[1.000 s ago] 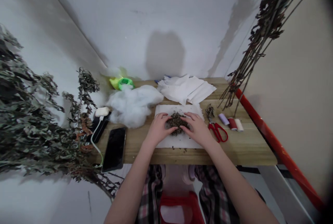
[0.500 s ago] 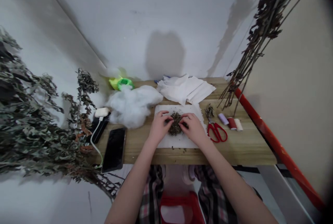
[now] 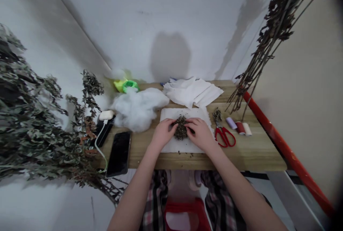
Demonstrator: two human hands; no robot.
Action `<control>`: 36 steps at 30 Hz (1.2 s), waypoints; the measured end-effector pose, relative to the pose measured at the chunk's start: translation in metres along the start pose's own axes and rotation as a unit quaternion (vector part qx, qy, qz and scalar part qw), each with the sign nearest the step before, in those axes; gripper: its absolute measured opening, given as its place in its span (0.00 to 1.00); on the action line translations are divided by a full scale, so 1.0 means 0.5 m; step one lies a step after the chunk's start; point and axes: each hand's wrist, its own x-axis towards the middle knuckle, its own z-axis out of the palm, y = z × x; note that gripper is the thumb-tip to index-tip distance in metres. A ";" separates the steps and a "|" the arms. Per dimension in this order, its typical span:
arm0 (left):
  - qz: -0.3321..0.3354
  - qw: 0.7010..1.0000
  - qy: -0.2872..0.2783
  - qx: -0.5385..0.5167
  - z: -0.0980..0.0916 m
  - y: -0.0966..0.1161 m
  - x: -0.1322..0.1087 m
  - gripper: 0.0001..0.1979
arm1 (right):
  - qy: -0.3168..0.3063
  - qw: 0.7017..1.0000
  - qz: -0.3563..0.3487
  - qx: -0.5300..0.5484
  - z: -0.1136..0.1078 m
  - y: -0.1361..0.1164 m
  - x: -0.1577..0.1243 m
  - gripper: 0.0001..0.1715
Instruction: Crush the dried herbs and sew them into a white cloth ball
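Observation:
A small heap of crumbled dried leaves (image 3: 181,131) lies on a square of white cloth (image 3: 171,147) at the middle of the table. My left hand (image 3: 164,132) curls against the heap's left side, thumb and fingers bent around some of the bits. From the right, my right hand (image 3: 199,132) mirrors it, its fingers and thumb bent around leaf bits at that edge. The leaf bits between the fingers are partly hidden. Red-handled scissors (image 3: 224,136) rest right of the cloth, with a dried sprig (image 3: 217,114) by their blades.
White fluffy stuffing (image 3: 136,109) and a phone (image 3: 118,154) lie to the left; more white cloths (image 3: 190,91) are behind. Thread spools (image 3: 239,128) stand at right. Dried branches (image 3: 40,127) crowd the left, and another bunch (image 3: 273,27) hangs at right. Green tape (image 3: 130,85) sits at the back.
Both hands stay at the heap. The left hand's fingers have bent slightly more, and the right hand has shifted a little. The whole view has moved slightly.

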 end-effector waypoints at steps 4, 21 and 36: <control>0.009 1.000 -0.009 0.001 -0.002 0.003 -0.002 0.10 | -0.022 1.000 -0.015 -0.008 -0.013 -0.014 -0.005 0.11; 0.033 0.999 -0.032 0.014 0.004 -0.006 0.000 0.18 | -0.048 0.999 0.002 -0.011 0.014 0.003 0.005 0.21; -0.008 0.993 -0.038 0.111 0.007 -0.036 0.014 0.17 | -0.008 1.000 0.025 -0.003 -0.007 0.014 0.009 0.17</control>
